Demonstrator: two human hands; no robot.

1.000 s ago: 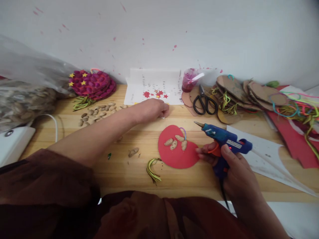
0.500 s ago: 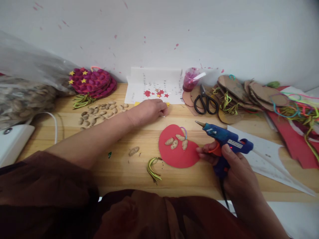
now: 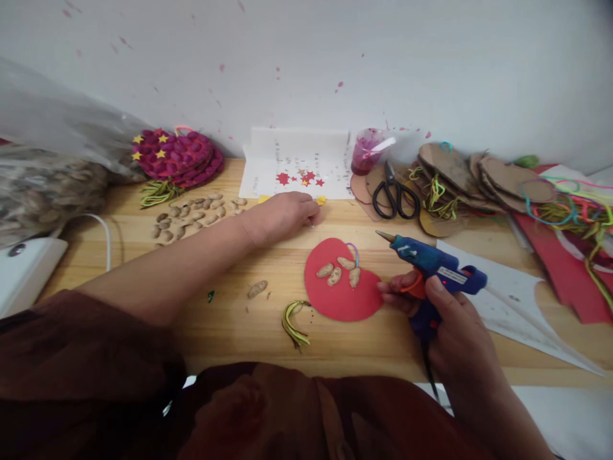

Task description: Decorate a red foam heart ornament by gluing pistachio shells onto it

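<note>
My right hand (image 3: 460,326) is wrapped round a blue glue gun (image 3: 426,255) with an orange trigger; its nozzle points left. Beside its fingertips lies a red card cutout (image 3: 342,303) with several peanuts (image 3: 335,276) on it and a purple-blue loop at its top. My left hand (image 3: 285,217) reaches to the far middle of the table, fingers pinched together near a yellow piece (image 3: 321,200). A small pale bit shows at the fingertips, too small to name. Below the card are a green-and-brown tassel (image 3: 294,326) and a single peanut (image 3: 257,289).
Loose peanuts (image 3: 191,216) lie left of centre, near purple decorated pieces (image 3: 177,160). Small stars rest on white paper (image 3: 261,163). Behind the glue gun are black scissors (image 3: 395,195), a stained cup (image 3: 366,152) and stacked cardboard cutouts (image 3: 512,179). A bagged heap of peanuts (image 3: 48,185) stands left.
My left hand has shifted very slightly toward me, with its fingers still together. The right hand and glue gun stay practically in place.
</note>
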